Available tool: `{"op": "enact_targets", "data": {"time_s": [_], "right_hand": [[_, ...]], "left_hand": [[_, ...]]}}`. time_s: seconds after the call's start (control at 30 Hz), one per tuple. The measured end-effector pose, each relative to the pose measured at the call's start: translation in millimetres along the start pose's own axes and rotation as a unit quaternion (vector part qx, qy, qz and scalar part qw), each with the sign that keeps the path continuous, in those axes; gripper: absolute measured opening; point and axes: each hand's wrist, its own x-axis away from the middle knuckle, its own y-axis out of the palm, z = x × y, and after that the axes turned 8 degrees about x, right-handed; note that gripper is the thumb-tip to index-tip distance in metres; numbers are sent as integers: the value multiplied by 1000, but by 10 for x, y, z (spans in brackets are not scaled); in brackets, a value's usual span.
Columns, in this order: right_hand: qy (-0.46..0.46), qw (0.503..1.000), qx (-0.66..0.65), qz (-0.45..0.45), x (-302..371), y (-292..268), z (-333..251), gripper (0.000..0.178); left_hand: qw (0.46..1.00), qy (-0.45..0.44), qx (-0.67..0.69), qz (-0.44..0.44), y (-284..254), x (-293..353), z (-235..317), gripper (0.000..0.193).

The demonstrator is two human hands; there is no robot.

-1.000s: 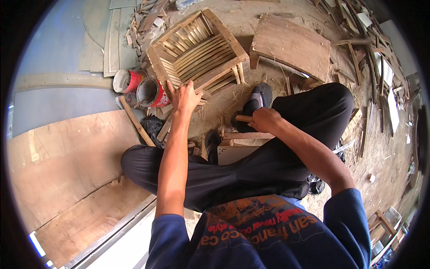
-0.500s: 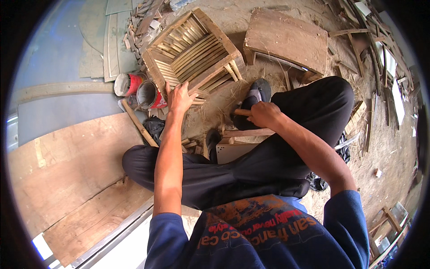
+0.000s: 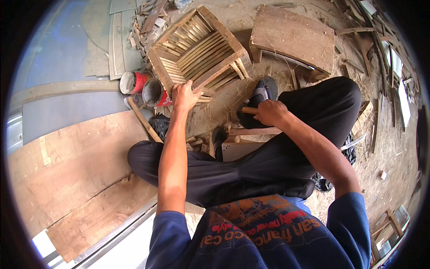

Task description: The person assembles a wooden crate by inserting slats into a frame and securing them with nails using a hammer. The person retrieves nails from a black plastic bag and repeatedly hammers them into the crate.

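A slatted wooden crate (image 3: 199, 49) lies tilted on the dirt floor, its open side toward me. My left hand (image 3: 184, 96) is at its near corner, the fingers closed over the frame's edge and the thumb toward the inner side. Over by my shoe, my right hand (image 3: 271, 113) is closed round a short, round wooden handle (image 3: 250, 110). One end of that handle sticks out to the left of the fist; the rest is hidden by the hand, so its kind cannot be made out.
Two red cans (image 3: 133, 82) stand left of the crate. A low wooden bench (image 3: 293, 38) is at the far right. Between my legs sits a pale box (image 3: 242, 151) with a wooden bar above it. Plywood (image 3: 85, 157) covers the left; scrap wood (image 3: 376, 49) lines the right.
My left fingers, spread along the crate's corner before, have drawn together over the frame. The whole view has shifted slightly. My right hand keeps its hold on the wooden handle.
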Motion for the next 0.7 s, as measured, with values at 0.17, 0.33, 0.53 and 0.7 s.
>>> {"op": "enact_targets", "data": {"time_s": [0.17, 0.33, 0.53, 0.7], "right_hand": [[11, 1000, -7, 3, 2, 9, -14, 41], [-29, 997, 58, -51, 1, -30, -31, 41], [-59, 992, 90, -68, 11, -37, -41, 42], [1, 1000, 16, 9, -44, 84, 71, 43]], "left_hand": [[999, 16, -35, 12, 50, 14, -21, 57], [998, 62, -10, 22, 52, 4, -23, 65], [993, 13, 107, -37, -43, -195, 583, 83], [994, 2, 105, 24, 8, -516, 604, 71]]}}
